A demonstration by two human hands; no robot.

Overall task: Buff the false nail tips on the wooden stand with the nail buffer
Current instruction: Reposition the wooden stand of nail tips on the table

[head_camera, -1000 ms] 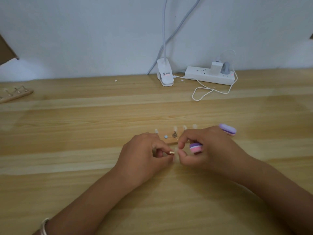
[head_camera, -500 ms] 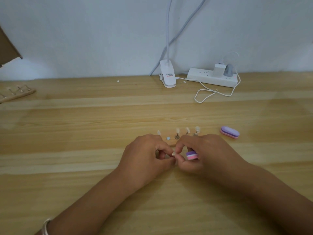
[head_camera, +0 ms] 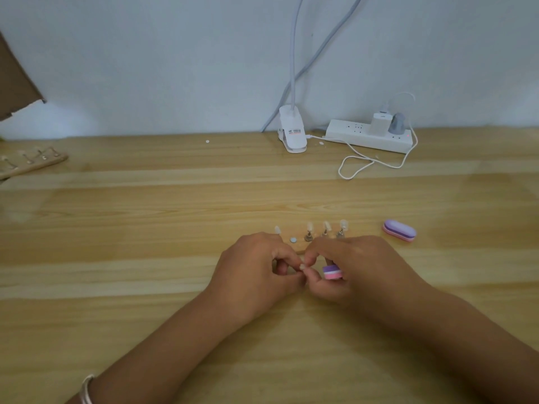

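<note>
- The thumb and forefinger of the left hand point(head_camera: 256, 272) are curled together and pinch a small pale loose nail tip point(head_camera: 303, 266); its other fingers are folded under the palm.
- The thumb and forefinger of the right hand point(head_camera: 358, 269) meet the same tip from the other side, fingertips of both hands touching around it.
- How the tip is turned is too small to tell.
- The remaining right fingers are curled round the nail buffer point(head_camera: 332, 272), held against the palm; only its purple, white and pink end shows.
- Both hands sit low over the wooden table point(head_camera: 145, 287), just in front of the wooden stand point(head_camera: 300, 243), and cover its near edge.
- On the stand, three false nail tips point(head_camera: 326, 227) stand upright on metal holders in a row on the right, and one more pokes up behind the left knuckles.
- A small round pale dot point(head_camera: 293, 239) lies on the stand between them.
- A second buffer point(head_camera: 399, 230), purple over pink, lies flat on the table to the right of the stand, apart from it.
- A bracelet point(head_camera: 86, 389) circles the left wrist.
- By the wall stand a white clip lamp point(head_camera: 292, 135) and a power strip point(head_camera: 367, 137), with a looped white cable point(head_camera: 370, 161).
- Another stand point(head_camera: 32, 161) lies at the far left.
</note>
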